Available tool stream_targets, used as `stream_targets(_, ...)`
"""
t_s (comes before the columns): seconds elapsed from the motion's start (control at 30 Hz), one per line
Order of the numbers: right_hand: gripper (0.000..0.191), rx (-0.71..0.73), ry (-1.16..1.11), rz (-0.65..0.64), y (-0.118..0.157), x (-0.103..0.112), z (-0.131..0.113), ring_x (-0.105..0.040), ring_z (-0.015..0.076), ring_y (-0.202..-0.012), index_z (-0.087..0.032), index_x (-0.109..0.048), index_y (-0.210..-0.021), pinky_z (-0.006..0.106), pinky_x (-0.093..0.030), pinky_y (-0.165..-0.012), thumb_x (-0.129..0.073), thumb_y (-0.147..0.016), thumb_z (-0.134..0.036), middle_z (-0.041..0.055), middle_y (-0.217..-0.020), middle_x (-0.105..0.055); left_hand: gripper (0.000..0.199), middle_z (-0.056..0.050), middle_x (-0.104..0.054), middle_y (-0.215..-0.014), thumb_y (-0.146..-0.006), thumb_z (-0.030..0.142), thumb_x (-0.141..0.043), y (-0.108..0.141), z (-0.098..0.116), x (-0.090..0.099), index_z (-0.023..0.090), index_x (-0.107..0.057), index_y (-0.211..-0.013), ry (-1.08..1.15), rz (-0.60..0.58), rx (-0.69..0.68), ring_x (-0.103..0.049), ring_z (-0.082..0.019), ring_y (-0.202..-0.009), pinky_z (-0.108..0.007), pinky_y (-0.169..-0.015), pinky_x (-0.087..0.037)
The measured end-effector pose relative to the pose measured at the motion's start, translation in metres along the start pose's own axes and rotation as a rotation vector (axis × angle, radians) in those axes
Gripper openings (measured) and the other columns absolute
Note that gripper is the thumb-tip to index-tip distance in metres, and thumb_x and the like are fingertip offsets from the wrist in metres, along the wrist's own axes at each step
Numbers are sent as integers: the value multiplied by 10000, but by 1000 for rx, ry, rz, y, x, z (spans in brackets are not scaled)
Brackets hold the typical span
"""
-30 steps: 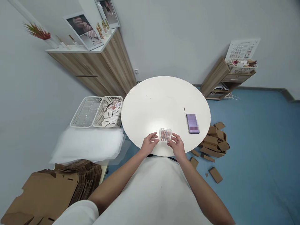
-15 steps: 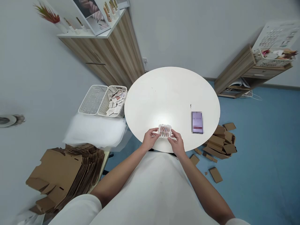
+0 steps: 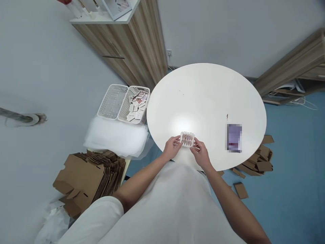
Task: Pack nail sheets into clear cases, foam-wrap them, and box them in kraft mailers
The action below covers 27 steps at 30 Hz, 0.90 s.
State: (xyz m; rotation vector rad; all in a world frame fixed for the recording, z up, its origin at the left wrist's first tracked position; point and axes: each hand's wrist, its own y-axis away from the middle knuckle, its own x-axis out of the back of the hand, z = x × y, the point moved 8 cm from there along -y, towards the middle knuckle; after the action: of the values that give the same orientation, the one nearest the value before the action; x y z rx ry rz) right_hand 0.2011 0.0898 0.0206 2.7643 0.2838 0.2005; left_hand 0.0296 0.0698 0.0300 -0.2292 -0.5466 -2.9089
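Observation:
A small clear plastic case of press-on nails [image 3: 187,139] is held between my two hands near the front edge of the white oval table [image 3: 208,91]. The nails lie in two rows, pinkish and brown with some darker tips. My left hand [image 3: 173,147] pinches the case's left side, thumb at the lower corner. On the opposite side, the fingers and thumb of my right hand [image 3: 200,152] grip the right edge. Whether the case touches the tabletop I cannot tell.
A purple pixelated item [image 3: 234,138] lies at the table's right. Left of the table stand a basket of cards [image 3: 134,105], a basket with clear pieces [image 3: 113,101], translucent sheets [image 3: 115,137] and stacked flat cardboard boxes [image 3: 81,176]. Cardboard pieces [image 3: 262,159] lie on the floor at right.
My view has shifted, so the table and baskets appear further right or lower in the cabinet's case higher. Both hands still hold the case, with little change in grip.

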Motion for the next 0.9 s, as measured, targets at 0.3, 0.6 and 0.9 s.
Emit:
stream_targets(0.3, 610, -77, 89, -85, -58, -93, -8, -518, 190, -896, -303, -453, -1223, 391, -451, -821, -638, -641, -318, 36, -1009, -479, 509, -85, -504, -1058, -707, 264, -620, -46, -21, 83, 223, -489, -1198, -95, 28, 34, -512, -197, -925, -303, -764, -429)
stream_targets(0.6, 542, -130, 167, -159, -116, -185, -14, -542, 178, -816, -290, -514, -1157, 368, -448, -779, -625, -629, -243, 34, -965, -512, 550, -99, -460, -1089, -684, 188, -598, -95, -54, 162, 186, -456, -1215, -151, 107, 146, -485, -216, -985, -311, -814, -401)
stream_targets(0.9, 603, -114, 327, -167, -130, -209, -11, -524, 181, -891, -238, -380, -1250, 349, -475, -762, -569, -677, -240, 71, -1077, -477, 591, -102, -413, -1143, -714, 227, -536, -115, -56, 171, 186, -360, -1277, -295, 42, 130, -429, -236, -1095, -369, -921, -362)
